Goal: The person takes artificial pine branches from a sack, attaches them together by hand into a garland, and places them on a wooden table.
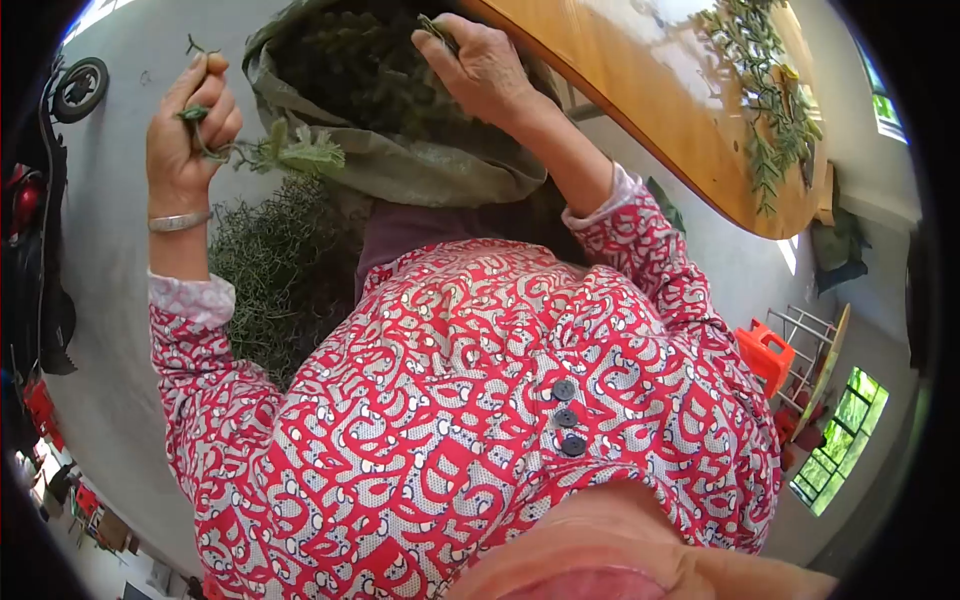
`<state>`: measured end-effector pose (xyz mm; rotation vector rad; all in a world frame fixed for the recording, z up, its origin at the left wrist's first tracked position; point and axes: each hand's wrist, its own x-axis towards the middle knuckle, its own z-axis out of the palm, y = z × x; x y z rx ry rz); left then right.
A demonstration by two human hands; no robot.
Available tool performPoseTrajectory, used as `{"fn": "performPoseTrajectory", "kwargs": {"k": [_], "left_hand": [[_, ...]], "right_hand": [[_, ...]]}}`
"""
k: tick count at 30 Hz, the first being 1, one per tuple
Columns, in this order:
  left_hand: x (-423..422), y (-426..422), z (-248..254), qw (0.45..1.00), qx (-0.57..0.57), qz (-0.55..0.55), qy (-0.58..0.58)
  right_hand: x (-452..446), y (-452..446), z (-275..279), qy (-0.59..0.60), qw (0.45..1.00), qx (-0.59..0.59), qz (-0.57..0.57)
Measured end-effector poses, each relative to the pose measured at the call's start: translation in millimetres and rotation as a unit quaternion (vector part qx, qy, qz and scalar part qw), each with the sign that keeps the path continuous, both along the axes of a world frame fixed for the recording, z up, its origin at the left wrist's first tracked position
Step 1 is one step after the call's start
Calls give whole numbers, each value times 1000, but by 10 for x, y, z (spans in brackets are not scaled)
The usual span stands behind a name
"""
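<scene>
My left hand (195,125) is raised at the upper left, its fingers closed on a thin green sprig (300,150) whose leafy end hangs to the right. Over the far right edge of an open greenish sack (420,170), my right hand (480,65) is closed, with a small twig (438,35) pinched between thumb and fingers. Dark green plant stuff (370,70) fills the inside of the sack. Below my left hand lies a heap of tangled thin green stems (275,260), beside my leg.
A wooden table (640,110) with leafy sprigs (775,120) on it reaches across the upper right. A red plastic stool (764,355) and a metal rack (805,335) stand at the right. A black wheel (80,90) is at the upper left.
</scene>
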<state>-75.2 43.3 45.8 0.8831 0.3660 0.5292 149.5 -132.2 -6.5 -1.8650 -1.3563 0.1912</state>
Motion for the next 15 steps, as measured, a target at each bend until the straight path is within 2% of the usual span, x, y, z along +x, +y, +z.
{"fn": "performPoseTrajectory", "kwargs": {"k": [2, 5, 6, 8, 9, 12, 15], "left_hand": [[128, 1, -133, 999, -14, -11, -40], [561, -300, -312, 998, -25, 34, -43], [615, -345, -325, 997, -24, 58, -34], [678, -418, -359, 994, -26, 103, -13], [724, -431, -403, 994, -34, 103, -16], [932, -564, -482, 994, -64, 75, -49], [1193, -882, -401, 994, -50, 70, -66]], "right_hand": [[94, 335, -248, -93, 995, 18, -23], [392, 167, -450, -211, 968, -125, -43], [386, 122, -429, -213, 977, -13, -26], [305, -57, -361, -209, 956, 206, 8], [293, -121, -327, -192, 966, 164, 51], [-14, -416, -96, 1, 996, 37, 85], [-139, -478, -132, 113, 985, 14, 130]]}}
